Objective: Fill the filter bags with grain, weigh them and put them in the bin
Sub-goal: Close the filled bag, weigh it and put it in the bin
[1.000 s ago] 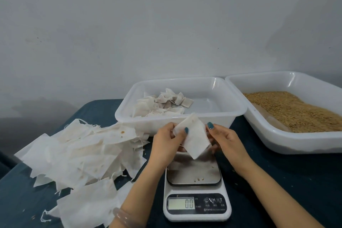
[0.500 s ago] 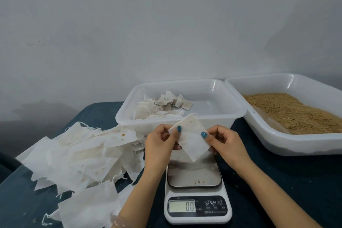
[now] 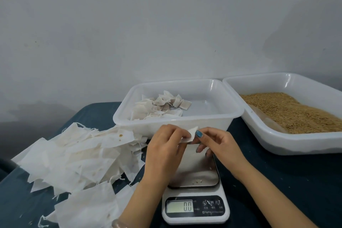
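Here, both hands hold one filter bag (image 3: 191, 134) in the air above the far edge of the kitchen scale (image 3: 196, 214), just in front of the bin (image 3: 140, 126). The left hand (image 3: 166, 146) keeps its grip pinched on the bag's left side. The right hand (image 3: 218, 146) does the same on the right side, thumb on top. The bag looks flat and empty, so the step is probably working its mouth open before any filling.

Several things could go wrong from here. The material looks thin, so pulling the two sides apart too hard could tear it. The grain (image 3: 296, 113) lies in a tray (image 3: 277, 144) well to the right, so a scoop carried across may spill on the way. A few stray kernels (image 3: 196, 182) already sit on the steel platform; the display (image 3: 187, 206) reads 0.0, but more spillage there would skew a weighing. The heap of empty bags (image 3: 74, 157) touches the bin and lies near the scale, and a loose string or corner sliding onto the platform would also skew the reading.

Filled bags (image 3: 162, 105) lie in the bin's left half. Everything stands on a desk (image 3: 296, 181) with a dark blue-green top. Behind it is a plain grey-white wall (image 3: 166, 24) with faint marks.
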The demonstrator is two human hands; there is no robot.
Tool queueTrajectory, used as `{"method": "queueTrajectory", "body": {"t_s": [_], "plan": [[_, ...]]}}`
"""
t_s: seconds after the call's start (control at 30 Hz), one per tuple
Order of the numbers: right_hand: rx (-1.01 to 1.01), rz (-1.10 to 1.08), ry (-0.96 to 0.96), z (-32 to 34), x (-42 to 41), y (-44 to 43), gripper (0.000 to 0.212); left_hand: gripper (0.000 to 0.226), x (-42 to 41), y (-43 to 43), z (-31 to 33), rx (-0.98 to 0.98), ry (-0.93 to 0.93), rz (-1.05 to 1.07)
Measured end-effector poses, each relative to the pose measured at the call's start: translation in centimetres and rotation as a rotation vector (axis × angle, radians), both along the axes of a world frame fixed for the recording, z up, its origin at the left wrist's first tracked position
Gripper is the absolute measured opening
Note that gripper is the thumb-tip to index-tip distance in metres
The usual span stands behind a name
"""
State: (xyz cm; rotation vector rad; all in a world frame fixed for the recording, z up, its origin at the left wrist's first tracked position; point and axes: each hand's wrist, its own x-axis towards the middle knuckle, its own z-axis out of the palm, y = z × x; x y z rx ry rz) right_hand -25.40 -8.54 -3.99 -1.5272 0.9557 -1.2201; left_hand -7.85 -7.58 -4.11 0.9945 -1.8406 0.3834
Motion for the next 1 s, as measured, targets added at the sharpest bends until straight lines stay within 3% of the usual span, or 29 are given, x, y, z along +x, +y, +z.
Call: {"method": "queueTrajectory", "body": {"t_s": [0.33, 0.53, 0.67, 1.0], "plan": [[0.163, 0.005, -0.058, 0.3, -0.4, 0.1, 0.018, 0.013, 0.1, 0.3, 0.0, -0.102, -0.188, -0.078], [0.139, 0.071, -0.097, 0.5, -0.7, 0.2, 0.018, 0.058, -0.2, 0.8, 0.4, 0.178, -0.16, -0.101], [0.112, 0.117, -0.089, 0.5, -0.8, 0.4, 0.02, 0.049, -0.4, 0.8, 0.5, 0.214, -0.181, -0.091], [0.092, 0.131, -0.123, 0.5, -0.9, 0.4, 0.017, 0.06, -0.3, 1.2, 0.6, 0.263, -0.152, -0.07]]}}
